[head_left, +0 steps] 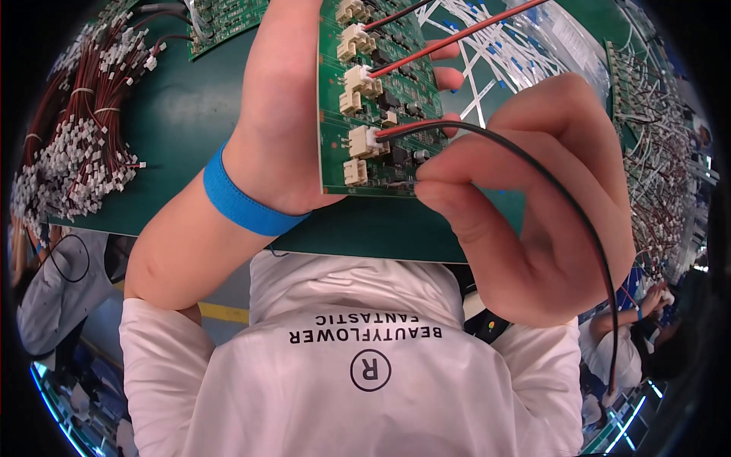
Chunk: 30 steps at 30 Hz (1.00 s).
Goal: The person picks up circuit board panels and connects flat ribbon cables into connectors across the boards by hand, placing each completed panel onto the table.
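A green circuit board (pixel 331 114) with a row of cream connectors is held up at a tilt over the table. My left hand (pixel 285 145), with a blue band at the wrist, grips it from behind, its fingertips showing past the far edge. Red-and-black wire leads (pixel 457 38) run from white plugs seated in several of the connectors. One black-and-red cable (pixel 567 186) arcs from the nearest plugged connector across my right hand (pixel 556 206). The thumb and forefinger of that hand are pinched together at the board's near right corner.
Bundles of dark red wires with white plugs (pixel 91 145) lie on the green table (pixel 179 114) at left. Another circuit board (pixel 228 23) is at the back. White strips with blue ends (pixel 487 57) lie beyond my hands. Wired boards (pixel 647 129) are stacked at right. Other people sit at both sides.
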{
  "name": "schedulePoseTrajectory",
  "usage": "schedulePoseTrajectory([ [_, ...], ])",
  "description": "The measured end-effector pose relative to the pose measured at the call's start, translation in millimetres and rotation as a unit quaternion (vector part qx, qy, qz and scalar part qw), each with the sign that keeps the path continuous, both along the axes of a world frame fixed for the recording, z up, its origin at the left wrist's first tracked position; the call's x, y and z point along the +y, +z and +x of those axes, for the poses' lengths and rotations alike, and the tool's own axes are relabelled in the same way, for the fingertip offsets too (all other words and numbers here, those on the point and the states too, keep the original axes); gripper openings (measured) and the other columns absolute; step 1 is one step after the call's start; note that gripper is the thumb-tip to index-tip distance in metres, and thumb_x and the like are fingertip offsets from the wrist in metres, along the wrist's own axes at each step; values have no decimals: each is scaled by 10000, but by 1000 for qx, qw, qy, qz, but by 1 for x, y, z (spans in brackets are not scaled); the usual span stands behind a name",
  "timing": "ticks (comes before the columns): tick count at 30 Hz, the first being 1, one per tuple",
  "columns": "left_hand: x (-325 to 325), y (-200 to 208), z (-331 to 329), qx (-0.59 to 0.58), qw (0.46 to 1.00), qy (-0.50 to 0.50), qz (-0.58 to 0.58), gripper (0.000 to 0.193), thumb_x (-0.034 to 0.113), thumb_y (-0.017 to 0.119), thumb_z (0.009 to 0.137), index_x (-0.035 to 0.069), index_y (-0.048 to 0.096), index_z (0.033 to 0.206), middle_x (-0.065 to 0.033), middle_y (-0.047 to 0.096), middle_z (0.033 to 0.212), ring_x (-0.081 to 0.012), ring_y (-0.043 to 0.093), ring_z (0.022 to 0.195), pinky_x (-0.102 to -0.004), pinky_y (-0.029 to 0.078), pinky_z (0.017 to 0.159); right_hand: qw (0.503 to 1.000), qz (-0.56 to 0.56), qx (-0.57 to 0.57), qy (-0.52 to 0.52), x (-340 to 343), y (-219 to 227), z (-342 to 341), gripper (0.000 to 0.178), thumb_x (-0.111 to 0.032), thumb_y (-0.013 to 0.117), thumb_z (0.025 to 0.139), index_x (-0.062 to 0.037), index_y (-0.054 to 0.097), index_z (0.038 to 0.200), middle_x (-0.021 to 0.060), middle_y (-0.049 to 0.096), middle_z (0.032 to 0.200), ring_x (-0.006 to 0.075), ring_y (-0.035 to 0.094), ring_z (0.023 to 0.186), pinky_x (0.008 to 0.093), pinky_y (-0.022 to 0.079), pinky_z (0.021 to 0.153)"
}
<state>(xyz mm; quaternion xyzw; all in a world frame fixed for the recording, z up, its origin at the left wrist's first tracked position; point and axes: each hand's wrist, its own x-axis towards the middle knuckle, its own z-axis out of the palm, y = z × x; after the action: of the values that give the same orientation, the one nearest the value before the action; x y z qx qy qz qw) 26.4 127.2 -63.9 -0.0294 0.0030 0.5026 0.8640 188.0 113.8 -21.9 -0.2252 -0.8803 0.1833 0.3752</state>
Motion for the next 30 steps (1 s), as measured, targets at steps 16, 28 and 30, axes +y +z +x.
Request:
schedulePoseTrajectory([
  [16,-3,-14,-4,2,1000,4,26,614,524,272,949,27,499,1229,-239,598,1049,-366,613,900,-494,538,750,997,63,-20,48,8,-4,1,258,21,759,478,36,645,709,84,556,659,185,484,599,267,343,494],
  [28,2,-18,3,-6,999,1,39,612,525,275,946,25,502,1219,-237,596,1054,-362,608,916,-489,534,763,999,18,-25,18,1,0,-2,255,22,758,483,39,639,708,95,554,665,186,494,589,256,349,485],
  [30,-1,-18,6,-7,999,1,41,612,525,276,946,25,503,1217,-237,595,1054,-361,607,918,-489,533,765,999,31,-39,15,1,-5,-2,258,23,753,472,41,636,700,105,551,670,193,498,584,253,353,480],
])
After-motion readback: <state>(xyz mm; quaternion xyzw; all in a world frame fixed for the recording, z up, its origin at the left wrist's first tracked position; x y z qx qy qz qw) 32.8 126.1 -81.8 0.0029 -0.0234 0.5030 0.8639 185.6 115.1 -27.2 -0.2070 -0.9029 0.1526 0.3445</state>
